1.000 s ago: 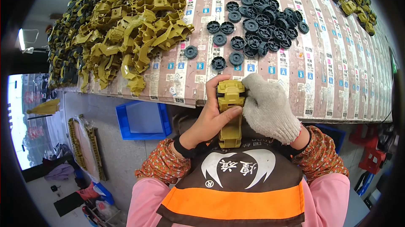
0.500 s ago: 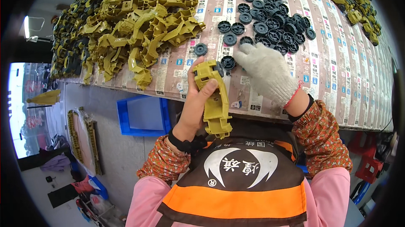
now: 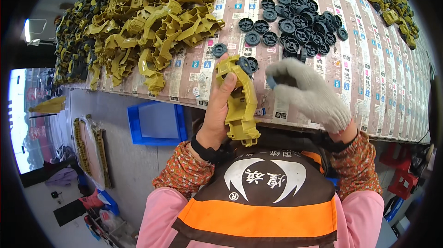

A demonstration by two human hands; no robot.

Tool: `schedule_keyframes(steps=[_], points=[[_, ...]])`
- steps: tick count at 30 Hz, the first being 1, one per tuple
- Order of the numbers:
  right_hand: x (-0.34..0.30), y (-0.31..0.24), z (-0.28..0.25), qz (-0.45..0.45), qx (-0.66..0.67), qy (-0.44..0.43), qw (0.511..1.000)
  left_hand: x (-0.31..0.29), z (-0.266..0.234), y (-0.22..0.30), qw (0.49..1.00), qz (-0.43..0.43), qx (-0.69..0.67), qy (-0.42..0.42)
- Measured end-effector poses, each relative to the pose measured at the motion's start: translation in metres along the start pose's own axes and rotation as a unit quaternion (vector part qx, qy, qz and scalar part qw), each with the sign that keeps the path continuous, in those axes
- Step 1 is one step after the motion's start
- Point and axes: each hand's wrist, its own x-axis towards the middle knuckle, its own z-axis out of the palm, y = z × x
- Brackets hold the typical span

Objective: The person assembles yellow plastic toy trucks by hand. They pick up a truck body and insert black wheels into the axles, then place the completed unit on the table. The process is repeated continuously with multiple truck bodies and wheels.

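My bare left hand grips a mustard-yellow plastic toy vehicle body, thumb over its upper part. A dark wheel shows against the body's far end; whether it is fitted or lies on the table behind, I cannot tell. My right hand, in a whitish knit glove, is just right of the body with fingers curled in a pinch. A blue-grey edge of a toy wheel peeks out at its fingertips, mostly hidden. One loose wheel lies beyond my left hand.
Beyond my right hand lies a heap of dark wheels. Yellow bodies are piled at the left, with wheeled ones farther left and more at far right. Below the table sits a blue bin.
My right hand has drawn back from the wheel heap, toward me and slightly right, with fingers now pinched. My left hand has shifted the yellow body a little to the right.
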Motion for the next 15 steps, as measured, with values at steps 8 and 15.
schedule_keyframes(steps=[8,15], points=[[-0.038,0.015,0.029,0.055,0.171,-0.034,0.983,0.01,0.019,0.0,0.999,0.035,0.004,0.025],[-0.041,0.02,0.032,0.066,0.212,-0.016,0.975,0.011,0.029,0.001,0.998,0.052,0.027,0.019]])
